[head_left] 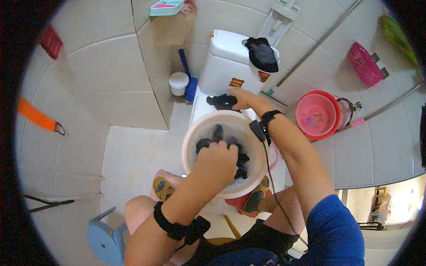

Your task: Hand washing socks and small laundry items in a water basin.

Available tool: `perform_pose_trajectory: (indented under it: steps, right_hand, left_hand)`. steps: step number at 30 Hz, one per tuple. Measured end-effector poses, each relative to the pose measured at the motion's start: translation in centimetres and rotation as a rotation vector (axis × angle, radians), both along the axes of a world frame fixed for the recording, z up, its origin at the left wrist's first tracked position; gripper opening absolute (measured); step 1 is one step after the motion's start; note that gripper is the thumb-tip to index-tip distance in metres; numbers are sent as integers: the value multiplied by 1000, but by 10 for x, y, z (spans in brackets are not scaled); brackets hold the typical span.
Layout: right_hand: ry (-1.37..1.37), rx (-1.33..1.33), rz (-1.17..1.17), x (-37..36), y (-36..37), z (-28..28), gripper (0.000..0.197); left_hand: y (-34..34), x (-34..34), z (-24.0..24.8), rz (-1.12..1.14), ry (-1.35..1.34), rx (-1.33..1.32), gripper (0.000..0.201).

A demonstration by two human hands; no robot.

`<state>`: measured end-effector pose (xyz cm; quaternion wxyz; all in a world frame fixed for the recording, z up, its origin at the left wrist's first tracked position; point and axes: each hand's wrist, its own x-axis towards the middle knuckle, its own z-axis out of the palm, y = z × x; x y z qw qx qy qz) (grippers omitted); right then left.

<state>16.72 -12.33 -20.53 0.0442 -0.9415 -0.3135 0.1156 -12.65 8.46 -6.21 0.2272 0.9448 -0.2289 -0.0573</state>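
Basin [188, 146], pale and sudsy, holds black cloths [242, 158]; left grip [217, 159] rests on them; right grip [242, 98] touches a dark bundle [218, 102] on the far white toilet [226, 66]; whether either is clamped, I cannot tell.

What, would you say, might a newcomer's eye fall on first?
Probably the round, pale peach basin at the centre, where the left hand is among black cloth pieces in sudsy water. Beyond, the right hand touches a dark cloth bundle on the white toilet. A round red-and-pink basin shows brightly at right.
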Motion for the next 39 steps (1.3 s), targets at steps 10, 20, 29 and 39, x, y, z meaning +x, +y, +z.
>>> perform_pose_trajectory:
  steps: [10,20,29,39]
  right_hand:
    - [112,-230,280,3,40,1,113]
    - [8,-201,194,24,24,-46,35]
    - [-4,241,15,5,36,72,33]
    - [-249,662,-409,68,37,273,34]
  left_hand:
    - [7,4,-11,31,83,99,36]
    - [7,12,-18,43,93,83,36]
    - [9,5,-18,44,47,57,30]
    - [8,3,-11,41,58,13,29]
